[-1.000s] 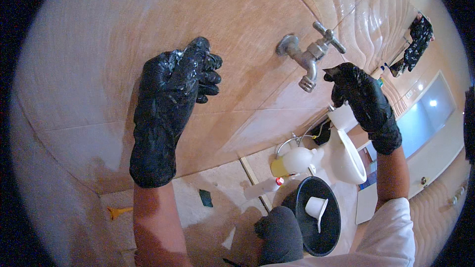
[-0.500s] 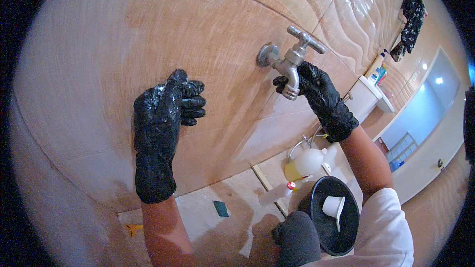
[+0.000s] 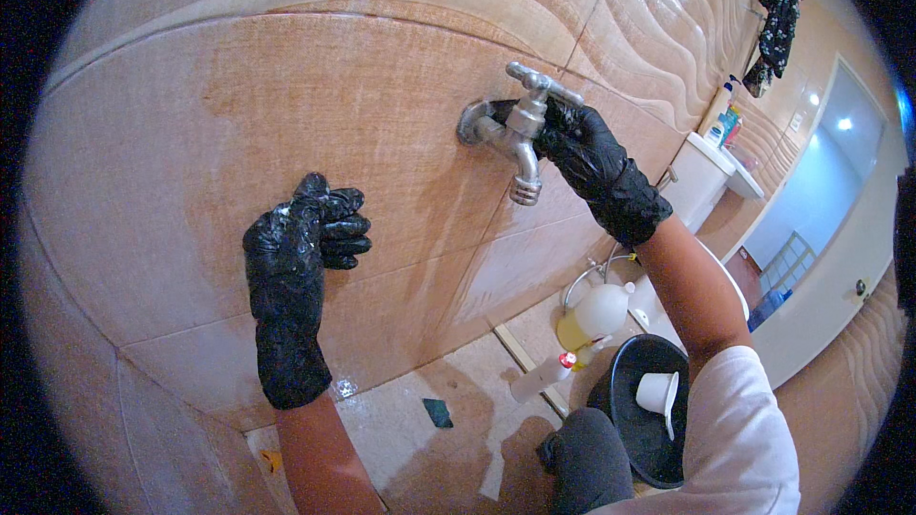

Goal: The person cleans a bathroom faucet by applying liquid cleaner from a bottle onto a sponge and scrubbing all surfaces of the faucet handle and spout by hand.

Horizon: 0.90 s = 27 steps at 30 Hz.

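Observation:
A metal faucet [image 3: 524, 133] with a T-shaped handle sticks out of the tan tiled wall [image 3: 315, 114]. My right hand [image 3: 582, 148], in a black glove, reaches behind it from the right. Its fingers wrap round the back of the faucet body, and one fingertip shows by the wall flange; the rest are hidden. My left hand [image 3: 298, 248], also black-gloved, is held closed in front of the wall, left of and lower than the faucet. Its fingers are curled and whitish suds cling to the glove. Whatever the left fingers may hold is hidden.
On the floor lie a green scrub pad [image 3: 438, 412] and a wooden strip [image 3: 515, 348]. A red-capped bottle [image 3: 539, 380], a jug of yellow liquid [image 3: 593, 315] and a black basin [image 3: 625, 377] with a white dipper [image 3: 656, 391] stand near my knee. Behind is a toilet tank [image 3: 698, 170].
My right hand has shifted from beside the spout up to behind the faucet body. The view has moved, so the faucet sits further left; my left hand stays closed and appears slightly lower.

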Available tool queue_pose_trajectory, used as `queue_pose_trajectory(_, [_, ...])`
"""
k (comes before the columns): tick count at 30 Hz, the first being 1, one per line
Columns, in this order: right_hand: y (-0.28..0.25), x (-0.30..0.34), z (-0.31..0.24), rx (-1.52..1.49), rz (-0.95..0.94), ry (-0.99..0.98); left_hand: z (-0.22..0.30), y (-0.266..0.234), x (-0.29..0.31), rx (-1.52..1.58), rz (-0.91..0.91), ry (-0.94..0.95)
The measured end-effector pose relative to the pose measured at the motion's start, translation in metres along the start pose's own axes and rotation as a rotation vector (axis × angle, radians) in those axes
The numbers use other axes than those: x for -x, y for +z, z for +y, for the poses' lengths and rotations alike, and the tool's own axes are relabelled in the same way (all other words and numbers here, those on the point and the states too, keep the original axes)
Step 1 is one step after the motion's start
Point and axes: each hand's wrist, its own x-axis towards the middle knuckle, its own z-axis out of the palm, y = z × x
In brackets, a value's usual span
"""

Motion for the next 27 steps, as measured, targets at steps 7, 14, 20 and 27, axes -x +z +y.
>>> queue_pose_trajectory(7, [0.002,-0.005,0.011,-0.104,0.019,-0.095,0.002,0.007,0.003,0.017,0.022,0.005])
queue_pose_trajectory(14, [-0.001,0.003,-0.016,0.104,-0.019,0.080,0.000,0.001,-0.004,0.008,-0.001,-0.074])
queue_pose_trajectory(20, [-0.014,0.013,0.000,0.451,0.024,0.022,-0.003,0.005,0.000,0.019,0.003,-0.041])
queue_pose_trajectory(27, [-0.009,0.052,-0.024,0.261,0.196,0.039,-0.006,0.005,-0.002,0.009,0.013,-0.006])
